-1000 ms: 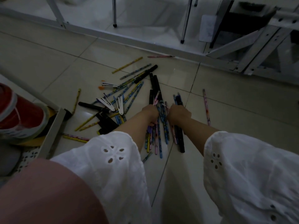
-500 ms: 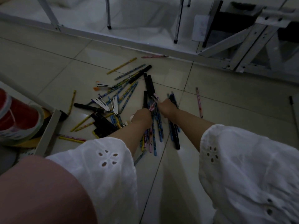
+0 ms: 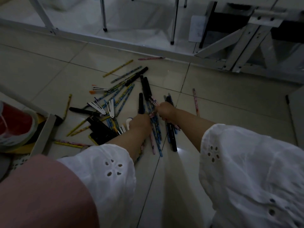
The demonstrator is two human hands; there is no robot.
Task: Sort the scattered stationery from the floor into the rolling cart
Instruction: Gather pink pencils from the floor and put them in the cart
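Stationery (image 3: 125,96) lies spread across the pale tiled floor (image 3: 49,71) in a loose fan, none of it in the rolling cart (image 3: 44,134), whose grey tray edge shows at the lower left with a red-and-white roll (image 3: 14,125) sitting inside. Both arms reach forward out of white eyelet sleeves (image 3: 105,170) into the near side of the pile. The right hand (image 3: 165,110) is curled, its fingertips closed on the far ends of a bundle of blue pencils (image 3: 156,134) that runs back toward the camera between the two wrists. The left hand (image 3: 141,122) sits just beside it, knuckles up and fingers folded down out of sight on the same heap; whether it actually grips anything cannot be told. A black marker (image 3: 141,102) sticks out from its far edge, and more black markers (image 3: 172,139) lie under the right forearm. To the left, white clips (image 3: 97,106) rest on crossed blue and yellow pencils. A yellow pencil (image 3: 117,68) lies apart at the far edge of the pile, one pink pencil (image 3: 150,58) lies against the white floor rail, and another pink one (image 3: 195,102) lies alone to the right of the right hand. A white metal frame (image 3: 238,46) stands beyond the rail.
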